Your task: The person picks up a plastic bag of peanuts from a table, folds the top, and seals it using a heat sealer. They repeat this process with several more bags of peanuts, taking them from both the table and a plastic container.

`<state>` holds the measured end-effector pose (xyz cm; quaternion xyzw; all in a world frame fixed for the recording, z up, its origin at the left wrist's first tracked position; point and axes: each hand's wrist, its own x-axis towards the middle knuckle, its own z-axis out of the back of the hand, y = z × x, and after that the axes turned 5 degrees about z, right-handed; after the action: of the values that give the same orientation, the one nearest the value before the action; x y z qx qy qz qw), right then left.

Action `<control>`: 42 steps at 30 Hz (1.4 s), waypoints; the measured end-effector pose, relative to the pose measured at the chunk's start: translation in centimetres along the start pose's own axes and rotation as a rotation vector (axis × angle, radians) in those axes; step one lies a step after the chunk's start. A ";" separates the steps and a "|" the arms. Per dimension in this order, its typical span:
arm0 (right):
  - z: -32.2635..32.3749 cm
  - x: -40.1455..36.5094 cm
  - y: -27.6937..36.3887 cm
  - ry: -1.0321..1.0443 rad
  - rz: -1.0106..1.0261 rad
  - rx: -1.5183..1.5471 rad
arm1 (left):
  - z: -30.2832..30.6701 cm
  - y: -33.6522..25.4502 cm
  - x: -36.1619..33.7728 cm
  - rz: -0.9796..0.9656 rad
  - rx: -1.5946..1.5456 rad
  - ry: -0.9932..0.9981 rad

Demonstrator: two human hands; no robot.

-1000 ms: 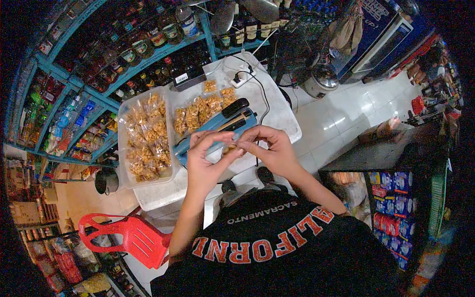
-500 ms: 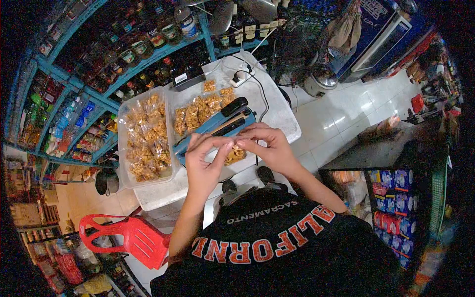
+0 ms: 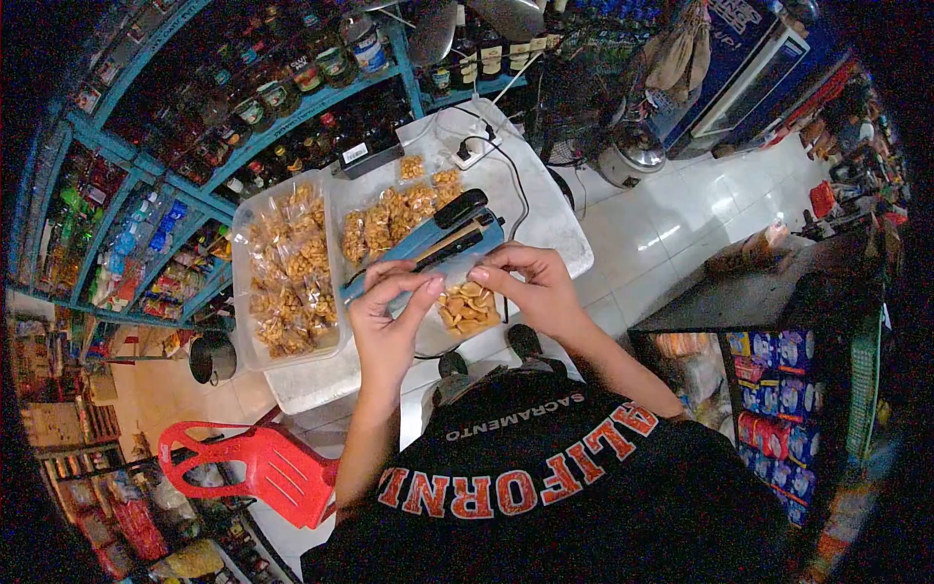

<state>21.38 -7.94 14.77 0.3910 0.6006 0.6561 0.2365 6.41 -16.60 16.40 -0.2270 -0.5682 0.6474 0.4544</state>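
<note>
Between my two hands hangs a small clear plastic bag of peanuts [image 3: 468, 310], its top edge stretched sideways. My left hand [image 3: 387, 310] pinches one upper corner between thumb and fingertips, and my right hand [image 3: 530, 282] pinches the other. Just beyond the bag lies a blue bag sealer [image 3: 428, 243] with a black handle, on the white table [image 3: 559, 229]. Behind the sealer several filled snack bags [image 3: 394, 222] are grouped together. Left of them stands a clear plastic tub [image 3: 245, 336] full of similar bags.
A white power strip [image 3: 477, 153] with black cords lies at the table's back. Blue shelves [image 3: 292, 122] with bottles rise behind. A red plastic chair [image 3: 282, 477] stands at the left, with a dark pot [image 3: 211, 357] nearby. Packaged goods [image 3: 778, 399] hang at the right.
My hands have moved apart, pulling the bag's top edge wider. The peanuts now show more fully beneath my fingers.
</note>
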 end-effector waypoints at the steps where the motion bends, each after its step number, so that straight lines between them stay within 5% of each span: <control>1: -0.1 0.0 -0.1 0.000 -0.001 0.001 | 0.0 -0.1 -0.1 0.073 -0.074 0.015; 12: -0.7 0.3 0.2 -0.091 -0.043 0.216 | -0.1 -1.2 0.3 0.126 -0.266 0.003; 17: -0.5 0.3 0.4 -0.054 -0.045 0.225 | 0.2 -0.7 0.4 0.092 -0.118 0.192; 32: -0.7 -0.5 -1.4 -0.123 -0.224 0.321 | -0.6 0.4 0.3 0.003 0.093 0.044; 42: 1.6 -1.5 -12.9 -0.246 -0.401 0.186 | 3.2 8.2 7.3 0.246 0.125 0.008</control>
<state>21.52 -5.98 1.79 0.3608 0.6908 0.4853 0.3963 -2.43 -11.66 11.07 -0.2687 -0.4930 0.7313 0.3873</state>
